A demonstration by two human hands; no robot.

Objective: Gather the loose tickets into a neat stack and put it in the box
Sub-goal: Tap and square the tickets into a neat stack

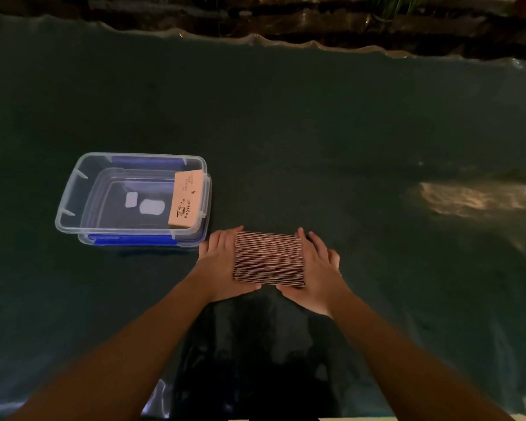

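A thick stack of tickets (269, 258) stands on edge on the dark green tablecloth, its thin edges facing up. My left hand (220, 262) presses against its left side and my right hand (318, 268) against its right side, so both hands clamp the stack between them. To the left and a little farther away sits a clear plastic box (70, 205) with blue clips. Inside it, a pink ticket stack (185, 200) with a coffee-cup print leans against the right wall.
The green cloth (286, 132) covers the whole table, with a wrinkled far edge at the top. A bright light patch (474, 199) glares on the cloth at the right. The table's near edge runs along the bottom of the view.
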